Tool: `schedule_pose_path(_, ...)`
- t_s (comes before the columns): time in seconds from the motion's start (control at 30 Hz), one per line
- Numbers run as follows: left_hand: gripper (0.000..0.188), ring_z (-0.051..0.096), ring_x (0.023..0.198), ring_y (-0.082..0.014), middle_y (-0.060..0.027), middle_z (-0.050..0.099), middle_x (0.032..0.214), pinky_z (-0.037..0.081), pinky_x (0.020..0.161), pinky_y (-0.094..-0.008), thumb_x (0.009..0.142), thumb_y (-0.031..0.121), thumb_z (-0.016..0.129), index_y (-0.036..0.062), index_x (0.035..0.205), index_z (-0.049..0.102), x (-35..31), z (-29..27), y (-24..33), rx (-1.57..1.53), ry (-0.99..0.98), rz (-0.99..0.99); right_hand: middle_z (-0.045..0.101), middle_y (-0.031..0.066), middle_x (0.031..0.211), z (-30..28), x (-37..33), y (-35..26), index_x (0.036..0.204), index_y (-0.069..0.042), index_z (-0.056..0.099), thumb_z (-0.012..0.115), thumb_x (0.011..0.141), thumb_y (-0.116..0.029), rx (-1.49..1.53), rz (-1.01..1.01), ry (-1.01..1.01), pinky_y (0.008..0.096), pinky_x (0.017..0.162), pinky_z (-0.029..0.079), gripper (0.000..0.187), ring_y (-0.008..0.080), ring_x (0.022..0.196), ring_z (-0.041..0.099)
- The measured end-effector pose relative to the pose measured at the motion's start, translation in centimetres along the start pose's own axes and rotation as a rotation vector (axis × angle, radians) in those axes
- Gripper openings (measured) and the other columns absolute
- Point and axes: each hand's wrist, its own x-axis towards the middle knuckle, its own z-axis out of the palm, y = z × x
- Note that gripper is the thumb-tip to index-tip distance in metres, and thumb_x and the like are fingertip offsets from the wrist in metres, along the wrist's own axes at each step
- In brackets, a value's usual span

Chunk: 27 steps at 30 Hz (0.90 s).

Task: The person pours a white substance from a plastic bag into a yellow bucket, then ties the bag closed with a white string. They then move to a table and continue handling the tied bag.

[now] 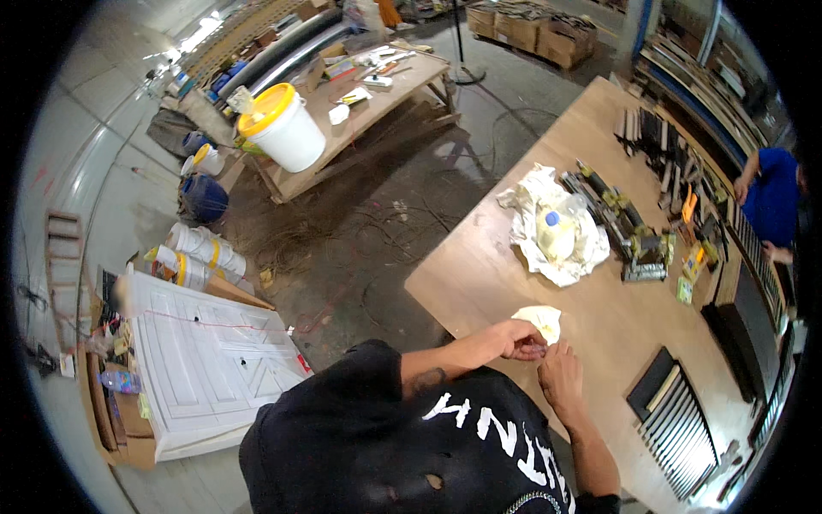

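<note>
My left hand (517, 339) and my right hand (561, 373) meet close in front of my body, over the near edge of the wooden table. The fingertips of both are pinched together. Whatever lies between them is too small to make out. Just beyond the fingers is a pale cream cloth or paper piece (539, 319); I cannot tell whether the fingers grip it. Farther out, a clear plastic bottle with a blue cap (556, 236), holding something pale yellow, rests on a crumpled whitish cloth (536, 262).
Nail guns (642, 257) lie beyond the cloth on the table (462, 265). A slatted dark panel (681, 433) is at the right, dark strips (655, 141) at the far side. Across the table stands a person in blue (771, 197). White panelled doors (214, 360) and a white bucket (291, 137) are left.
</note>
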Motion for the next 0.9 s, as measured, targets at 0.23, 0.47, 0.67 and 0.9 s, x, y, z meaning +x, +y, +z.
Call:
schedule_pose_path(0.23,0.009,0.060,0.056,-0.0168,-0.0069,0.069,0.075,0.045,0.052,-0.0319,0.081,0.008,0.067,0.0043,0.089,0.067,-0.2,-0.2,-0.1,0.070,0.037,-0.003,0.054,0.0205,0.094,0.0,-0.6,0.6,0.089,0.002,0.055,0.059,0.081,-0.013,0.095,0.011,-0.002,0.0441,0.065,0.051,0.017,0.0351,0.082,0.060)
schedule_pose_path(0.47,0.011,0.061,0.064,-0.0179,-0.0056,0.065,0.074,0.043,0.050,-0.0319,0.082,0.008,0.067,0.0036,0.091,0.063,-1.7,1.5,0.5,-0.013,0.073,-0.018,0.057,0.0218,0.093,-0.1,-0.1,0.8,0.094,0.007,0.055,0.062,0.075,-0.008,0.177,0.087,-0.006,0.0391,0.061,0.055,0.024,0.0323,0.083,0.064)
schedule_pose_path(0.67,0.014,0.065,0.068,-0.0172,-0.0052,0.066,0.075,0.038,0.049,-0.0305,0.078,0.007,0.069,0.0074,0.090,0.063,-0.8,0.5,0.4,-0.024,-0.011,-0.018,0.055,0.0222,0.094,-0.2,-0.3,0.9,0.091,0.005,0.053,0.058,0.082,-0.016,0.120,0.060,0.012,0.0440,0.062,0.054,0.023,0.0360,0.076,0.063)
schedule_pose_path(0.9,0.013,0.063,0.067,-0.0165,-0.0082,0.066,0.078,0.039,0.049,-0.0303,0.082,0.009,0.066,0.0027,0.093,0.063,0.1,-0.3,0.3,-0.045,-0.064,-0.114,0.055,0.0237,0.089,-0.4,0.4,2.8,0.089,0.005,0.051,0.060,0.081,-0.015,0.398,-0.019,0.032,0.0485,0.061,0.049,0.023,0.0413,0.072,0.060)
